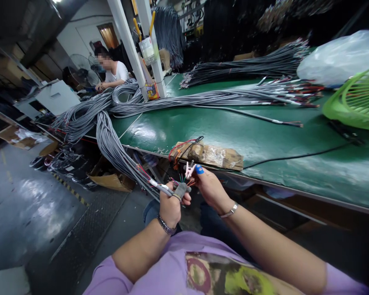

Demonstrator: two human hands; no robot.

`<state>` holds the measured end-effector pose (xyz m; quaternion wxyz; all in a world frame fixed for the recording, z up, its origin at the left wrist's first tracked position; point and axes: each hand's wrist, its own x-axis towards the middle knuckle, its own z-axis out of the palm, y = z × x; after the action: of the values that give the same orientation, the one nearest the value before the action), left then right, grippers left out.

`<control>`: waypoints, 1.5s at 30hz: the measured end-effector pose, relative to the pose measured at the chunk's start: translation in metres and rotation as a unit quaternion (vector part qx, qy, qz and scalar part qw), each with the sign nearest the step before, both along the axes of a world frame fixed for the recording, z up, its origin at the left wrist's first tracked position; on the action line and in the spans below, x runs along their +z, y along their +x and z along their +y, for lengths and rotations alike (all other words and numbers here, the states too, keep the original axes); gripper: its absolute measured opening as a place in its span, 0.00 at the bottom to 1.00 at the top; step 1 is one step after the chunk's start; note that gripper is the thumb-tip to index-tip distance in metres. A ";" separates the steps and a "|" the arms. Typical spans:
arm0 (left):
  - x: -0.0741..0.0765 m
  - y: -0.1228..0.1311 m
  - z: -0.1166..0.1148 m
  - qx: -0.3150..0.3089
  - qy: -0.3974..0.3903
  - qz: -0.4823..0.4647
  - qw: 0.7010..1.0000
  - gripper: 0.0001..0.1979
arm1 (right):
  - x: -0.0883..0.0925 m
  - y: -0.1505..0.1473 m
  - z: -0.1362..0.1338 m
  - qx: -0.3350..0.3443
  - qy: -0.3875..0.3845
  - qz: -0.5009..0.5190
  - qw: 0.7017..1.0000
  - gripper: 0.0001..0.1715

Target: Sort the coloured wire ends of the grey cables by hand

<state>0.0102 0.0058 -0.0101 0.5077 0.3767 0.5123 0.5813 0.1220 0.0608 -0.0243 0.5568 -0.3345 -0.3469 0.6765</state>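
While the left hand holds the grey cable in front of the worktop's near edge, its fingers are closed around the white-banded end, and the right hand's fingers sit narrow beside a pink clip, though whether they grip it I cannot tell. The sheathed cable looks springy, fairly light and smooth enough to slip, so a firm hold on the sheath just behind the coloured wires seems best, since those thin strands probably bend or break easily.
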 end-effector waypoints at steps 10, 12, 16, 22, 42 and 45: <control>-0.006 0.002 0.003 -0.002 -0.006 0.008 1.000 0.17 | 0.010 -0.009 0.007 0.042 -0.096 0.138 0.985 0.20; -0.008 0.002 0.003 -0.005 -0.003 0.010 1.000 0.16 | 0.009 -0.010 0.006 0.034 -0.095 0.141 0.985 0.20; -0.009 0.000 0.001 -0.009 0.003 0.012 1.000 0.17 | 0.006 -0.008 0.003 0.056 -0.099 0.147 0.983 0.20; -0.017 -0.006 -0.007 -0.023 0.007 0.017 1.000 0.18 | 0.008 0.008 -0.006 0.173 -0.108 0.056 0.977 0.22; -0.014 -0.020 -0.004 -0.105 -0.020 0.060 0.992 0.19 | -0.001 0.030 -0.030 0.139 -0.050 -0.063 0.987 0.20; -0.013 -0.018 -0.006 -0.120 -0.018 0.067 0.990 0.18 | 0.004 0.021 -0.035 0.110 -0.004 -0.088 0.990 0.17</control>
<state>-0.0078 -0.0001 -0.0227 0.5452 0.4645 0.5063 0.4802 0.1433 0.0255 -0.0206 0.4449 -0.3548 -0.4266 0.7030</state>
